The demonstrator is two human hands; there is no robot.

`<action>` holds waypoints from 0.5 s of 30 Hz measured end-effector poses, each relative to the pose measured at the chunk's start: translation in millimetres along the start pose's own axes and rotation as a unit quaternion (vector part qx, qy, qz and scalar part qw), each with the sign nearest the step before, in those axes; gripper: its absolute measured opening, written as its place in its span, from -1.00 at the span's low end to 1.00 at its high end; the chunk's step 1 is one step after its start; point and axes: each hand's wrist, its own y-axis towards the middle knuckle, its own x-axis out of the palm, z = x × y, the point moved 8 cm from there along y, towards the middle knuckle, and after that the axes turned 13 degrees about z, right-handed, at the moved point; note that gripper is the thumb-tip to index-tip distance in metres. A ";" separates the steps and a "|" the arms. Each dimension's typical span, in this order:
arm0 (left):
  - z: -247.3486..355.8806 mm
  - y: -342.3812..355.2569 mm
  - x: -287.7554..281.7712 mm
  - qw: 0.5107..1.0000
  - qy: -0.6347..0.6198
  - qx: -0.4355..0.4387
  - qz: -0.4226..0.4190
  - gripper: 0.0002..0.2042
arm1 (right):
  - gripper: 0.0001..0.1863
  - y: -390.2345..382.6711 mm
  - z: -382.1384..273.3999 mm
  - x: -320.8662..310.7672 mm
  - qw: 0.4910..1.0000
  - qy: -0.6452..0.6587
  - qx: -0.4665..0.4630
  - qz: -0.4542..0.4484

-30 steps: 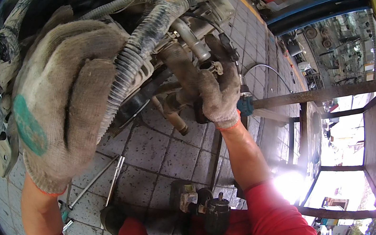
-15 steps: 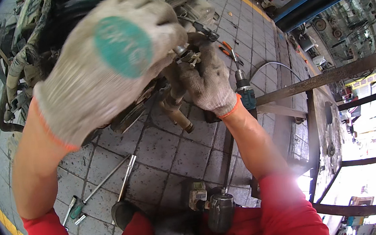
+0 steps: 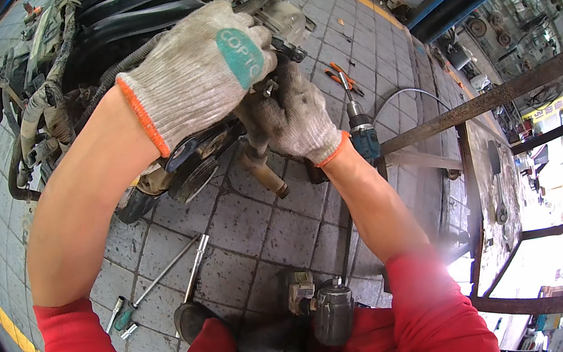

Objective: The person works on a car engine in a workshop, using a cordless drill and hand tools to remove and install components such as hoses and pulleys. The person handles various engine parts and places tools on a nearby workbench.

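Both my hands wear grey knitted gloves with orange cuffs and meet at the near right side of an engine (image 3: 130,17). My left hand (image 3: 209,67), back upward with a green oval on it, has its fingers curled down; whatever they grip is hidden. Just below and right of it, my right hand (image 3: 297,120) is closed around a small metal fitting (image 3: 271,88) at the engine's side. A black plastic connector (image 3: 289,48) sticks out beside the left fingertips. Beneath the hands, a metal pipe stub (image 3: 265,171) points down toward the floor.
On the tiled floor lie a long socket tool (image 3: 197,265), a green-handled screwdriver (image 3: 123,318) and small sockets. An impact wrench (image 3: 333,313) stands near my legs. A cordless drill (image 3: 364,137) and orange-handled pliers (image 3: 341,75) lie right, beside a rusty metal frame (image 3: 487,100).
My left hand, blurred before, has moved right and lower over the right hand, uncovering more of the engine. The right hand stays at the fitting.
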 end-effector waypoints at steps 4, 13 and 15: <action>-1.3 1.2 7.1 0.999 -0.028 0.019 0.009 -0.75 | -0.34 0.6 12.6 -2.0 0.999 0.034 0.018 0.016; -6.2 2.2 22.6 0.997 -0.049 0.029 -0.046 -0.81 | -0.42 -0.7 15.7 -6.4 0.989 0.098 0.115 0.007; -5.0 3.8 21.1 0.998 -0.063 0.021 -0.023 -0.81 | -0.51 -6.4 19.7 -8.0 0.983 0.112 0.144 0.017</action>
